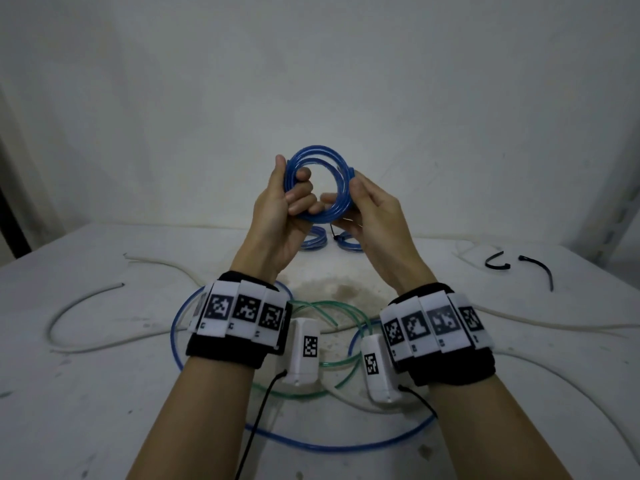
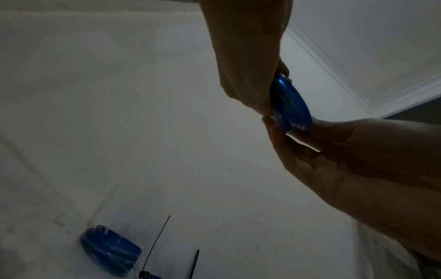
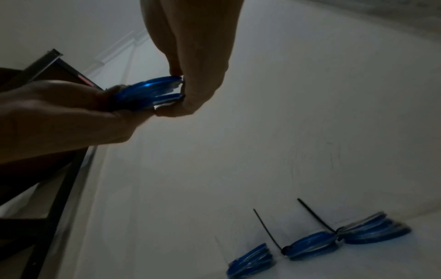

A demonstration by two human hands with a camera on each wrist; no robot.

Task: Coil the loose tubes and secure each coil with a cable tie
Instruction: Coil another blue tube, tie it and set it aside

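Observation:
I hold a blue tube coil [image 1: 317,183] upright in front of me, above the table [image 1: 104,393]. My left hand [image 1: 294,190] grips its left side, fingers curled through the ring. The coil's lower right side is pinched by my right hand [image 1: 349,202]. The left wrist view has the coil [image 2: 291,105] edge-on between my left hand [image 2: 264,105] above and my right hand [image 2: 286,132] at the right. In the right wrist view the coil [image 3: 148,92] sits between my right hand [image 3: 176,90] and left hand [image 3: 112,98]. Two loose black cable ties [image 1: 497,263] lie at the far right.
Tied blue coils [image 1: 313,239] [image 3: 310,243] with black tie tails lie at the back by the wall. Loose tubes sprawl under my arms: white [image 1: 86,296], green [image 1: 322,306] and blue [image 1: 329,446]. A dark shelf frame [image 3: 54,62] stands at the left.

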